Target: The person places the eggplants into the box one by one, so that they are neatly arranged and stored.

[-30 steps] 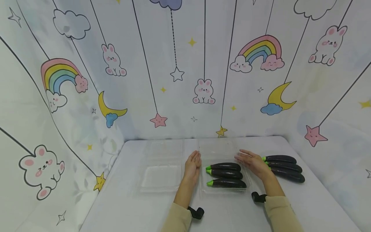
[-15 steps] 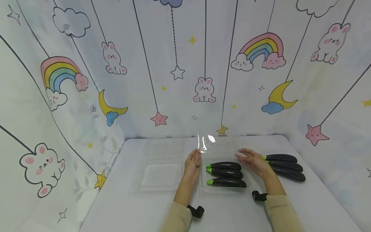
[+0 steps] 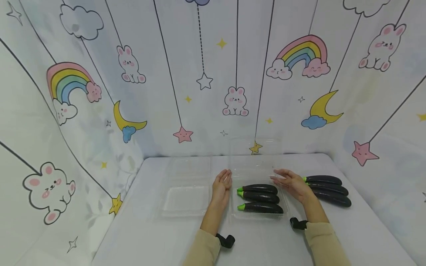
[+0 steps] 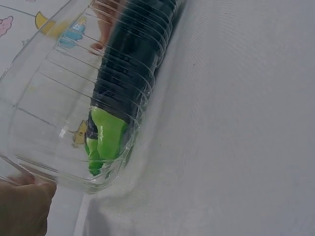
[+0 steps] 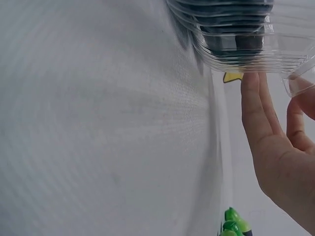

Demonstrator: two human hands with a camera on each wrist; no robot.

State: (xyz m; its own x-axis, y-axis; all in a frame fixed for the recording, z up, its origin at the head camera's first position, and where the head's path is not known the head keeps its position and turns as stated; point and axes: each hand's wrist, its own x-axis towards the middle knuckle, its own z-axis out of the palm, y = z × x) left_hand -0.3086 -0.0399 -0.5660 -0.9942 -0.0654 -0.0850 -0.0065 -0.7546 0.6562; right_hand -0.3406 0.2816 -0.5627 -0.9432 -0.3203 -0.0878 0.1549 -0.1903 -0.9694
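A clear plastic clamshell box [image 3: 261, 217] lies in front of me with several dark eggplants [image 3: 264, 208] inside, their green stem ends pointing left. Its transparent lid [image 3: 255, 162] stands raised at the back. My left hand [image 3: 222, 187] is at the box's left rear corner; in the left wrist view its bent fingers [image 4: 24, 201] grip the rim. At the right rear corner, my right hand [image 3: 294, 187] pinches the plastic edge between thumb and a bent finger, while two straighter fingers [image 5: 253, 103] touch the box's end wall.
Left of the box lies another clear clamshell box [image 3: 186, 201], its lid folded back. Several loose eggplants [image 3: 327, 190] lie to the right, beyond my right hand. A white cloth covers the table [image 3: 143, 229], and a patterned curtain [image 3: 159, 99] hangs behind it.
The filled box's lid has swung up from lying flat at the back to standing raised. Both hands stay at the rear corners with little movement.
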